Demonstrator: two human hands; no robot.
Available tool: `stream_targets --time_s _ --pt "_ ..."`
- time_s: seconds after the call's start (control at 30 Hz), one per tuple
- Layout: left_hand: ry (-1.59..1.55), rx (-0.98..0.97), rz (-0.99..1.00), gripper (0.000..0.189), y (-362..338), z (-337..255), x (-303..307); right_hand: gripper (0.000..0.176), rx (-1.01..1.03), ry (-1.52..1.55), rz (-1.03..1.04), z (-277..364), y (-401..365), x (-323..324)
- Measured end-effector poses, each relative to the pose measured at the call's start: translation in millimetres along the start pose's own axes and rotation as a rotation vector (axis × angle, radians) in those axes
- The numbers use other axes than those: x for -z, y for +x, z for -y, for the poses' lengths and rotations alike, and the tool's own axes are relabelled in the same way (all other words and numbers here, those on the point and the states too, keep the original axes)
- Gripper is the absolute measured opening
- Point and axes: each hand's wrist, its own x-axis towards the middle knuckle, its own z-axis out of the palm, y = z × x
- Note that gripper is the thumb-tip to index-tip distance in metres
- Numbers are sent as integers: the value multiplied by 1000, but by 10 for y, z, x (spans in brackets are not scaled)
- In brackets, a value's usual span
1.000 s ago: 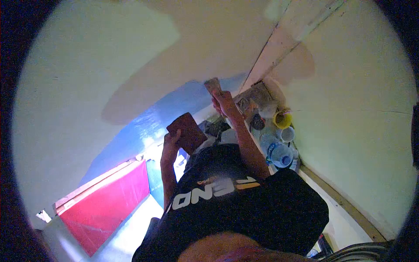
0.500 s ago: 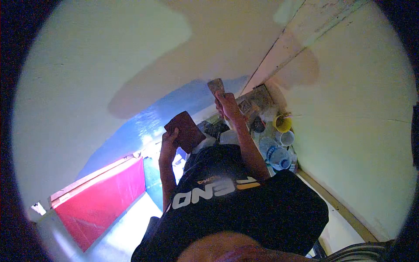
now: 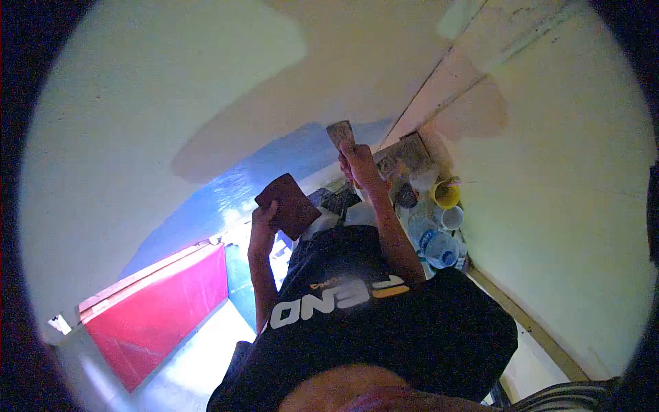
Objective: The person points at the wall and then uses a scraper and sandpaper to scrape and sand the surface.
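Note:
My left hand [image 3: 263, 221] grips a flat dark reddish-brown board [image 3: 288, 204] by its lower edge and holds it up in front of my black T-shirt. My right arm is stretched out, with my right hand [image 3: 358, 163] closed on the handle of a putty knife [image 3: 340, 132]. The knife's wide blade rests at the wall [image 3: 206, 89], where the pale cream upper part meets the blue lower band [image 3: 274, 168]. The two hands are apart, and the board sits lower and to the left of the knife.
Clutter sits in the corner by the right wall: a yellow cup [image 3: 446, 194], a white cup [image 3: 452, 218], a clear water bottle [image 3: 439, 247] and a flat box [image 3: 405, 152]. A red panel [image 3: 158, 316] lies at the lower left.
My right hand and the putty knife have shifted slightly up and right along the wall. The board in my left hand has drifted a little to the left.

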Motion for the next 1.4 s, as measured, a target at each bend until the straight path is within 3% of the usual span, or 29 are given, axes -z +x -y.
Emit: stream_targets --time_s 0.07,0.17,0.27,0.4,0.5,0.57,0.77,0.93,1.0,1.1,1.17,1.23,1.33,1.4 --pt "37 24 -7 51 -8 37 42 55 39 -84 7 73 -16 3" --pt "93 -15 12 47 -28 18 32 54 -73 -2 -10 156 -122 -39" --pt "71 4 -39 44 -35 -31 2 53 -24 52 60 179 -50 -38" --pt "56 -14 52 41 -19 2 93 52 -46 46 -17 161 -44 -121" --pt "59 20 -31 41 -32 -104 -4 51 -28 35 1 166 -18 -126" --pt "89 30 16 46 -39 124 178 51 42 64 30 230 -101 -193" --pt "46 -13 22 49 -12 51 142 52 -21 83 29 474 -180 -228" --pt "7 -7 -24 47 -53 -43 30 54 -4 70 41 215 -65 -197" --pt "134 -23 18 47 29 -48 79 55 9 -29 -25 313 -133 -210" --pt "250 -63 31 46 25 -15 207 55 -59 78 -37 254 -154 -252" --pt "131 22 -79 44 -4 -110 118 55 16 61 -21 404 -70 -242" --pt "58 2 -34 42 6 -66 144 55 51 40 -1 474 -150 -259" --pt "-61 -7 82 42 50 -17 166 54 13 71 -18 345 -119 -242" --pt "-28 -28 -2 42 39 -67 48 54 -86 97 -23 387 -174 -201"
